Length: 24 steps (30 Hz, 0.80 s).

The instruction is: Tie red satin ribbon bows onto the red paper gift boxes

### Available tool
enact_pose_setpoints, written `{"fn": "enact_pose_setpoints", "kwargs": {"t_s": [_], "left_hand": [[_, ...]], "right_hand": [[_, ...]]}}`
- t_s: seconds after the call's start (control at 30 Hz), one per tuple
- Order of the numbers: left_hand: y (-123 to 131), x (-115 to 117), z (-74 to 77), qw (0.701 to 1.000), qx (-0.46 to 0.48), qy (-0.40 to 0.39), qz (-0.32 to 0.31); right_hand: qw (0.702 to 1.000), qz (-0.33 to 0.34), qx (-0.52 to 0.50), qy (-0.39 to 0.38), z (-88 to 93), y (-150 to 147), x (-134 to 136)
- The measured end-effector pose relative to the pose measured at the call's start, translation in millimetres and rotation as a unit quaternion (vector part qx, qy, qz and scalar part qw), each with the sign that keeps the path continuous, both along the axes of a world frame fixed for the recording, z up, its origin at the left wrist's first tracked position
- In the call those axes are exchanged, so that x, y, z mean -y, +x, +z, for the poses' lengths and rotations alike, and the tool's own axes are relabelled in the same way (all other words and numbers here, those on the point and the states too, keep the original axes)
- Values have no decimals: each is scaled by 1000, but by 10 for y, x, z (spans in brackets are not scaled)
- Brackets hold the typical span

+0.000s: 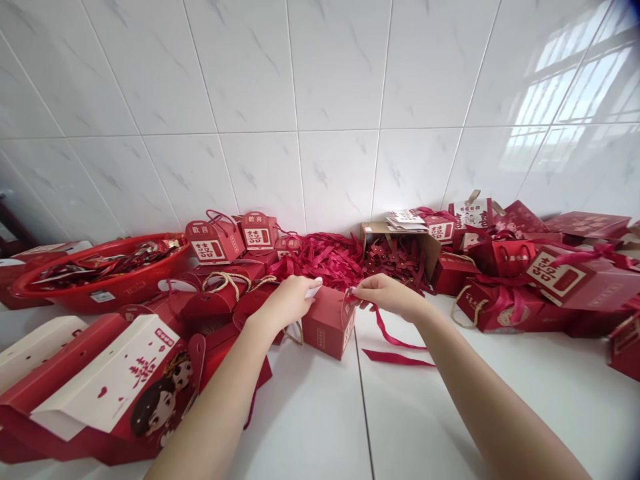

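Note:
A small red gift box (325, 323) stands on the white tiled surface in front of me, turned at an angle. My left hand (293, 300) is closed at the box's upper left edge and steadies it. By its thumb shows a small white piece (313, 291), too small to make out; the other fingertips are partly hidden. At the box's upper right, my right hand (383, 295) pinches a dark red ribbon (381, 327) between thumb and fingers. The ribbon's loose ends trail to the right on the surface.
Loose ribbons (330, 257) lie heaped behind the box, beside an open cardboard box (433, 257) of small red pieces. Finished-looking gift boxes (565, 273) are piled right. A red basin (120, 287) of packets and unribboned boxes (115, 380) stand left. A tiled wall (335, 167) rises behind.

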<state>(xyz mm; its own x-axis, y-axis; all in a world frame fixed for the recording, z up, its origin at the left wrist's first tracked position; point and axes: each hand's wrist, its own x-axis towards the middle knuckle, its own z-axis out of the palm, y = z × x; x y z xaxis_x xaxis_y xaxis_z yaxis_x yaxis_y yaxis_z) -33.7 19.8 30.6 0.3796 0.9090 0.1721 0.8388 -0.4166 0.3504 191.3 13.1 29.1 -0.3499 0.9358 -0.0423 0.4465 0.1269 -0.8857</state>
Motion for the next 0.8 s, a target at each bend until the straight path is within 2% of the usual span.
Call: {"fn": "enact_pose_setpoints", "kwargs": {"t_s": [0.2,0.4,0.6,0.8], "left_hand": [[10,43,83,1000,-2,-20,19],[11,85,170,997,31,-13,68],[31,-7,62,992,92,-1,82],[139,-23,-64,995,86,-26,39]], "right_hand": [[1000,12,5,-7,-5,20,-2],[999,49,-9,-12,31,48,19],[999,44,-14,-15,106,152,42],[999,22,42,-9,120,223,35]]}}
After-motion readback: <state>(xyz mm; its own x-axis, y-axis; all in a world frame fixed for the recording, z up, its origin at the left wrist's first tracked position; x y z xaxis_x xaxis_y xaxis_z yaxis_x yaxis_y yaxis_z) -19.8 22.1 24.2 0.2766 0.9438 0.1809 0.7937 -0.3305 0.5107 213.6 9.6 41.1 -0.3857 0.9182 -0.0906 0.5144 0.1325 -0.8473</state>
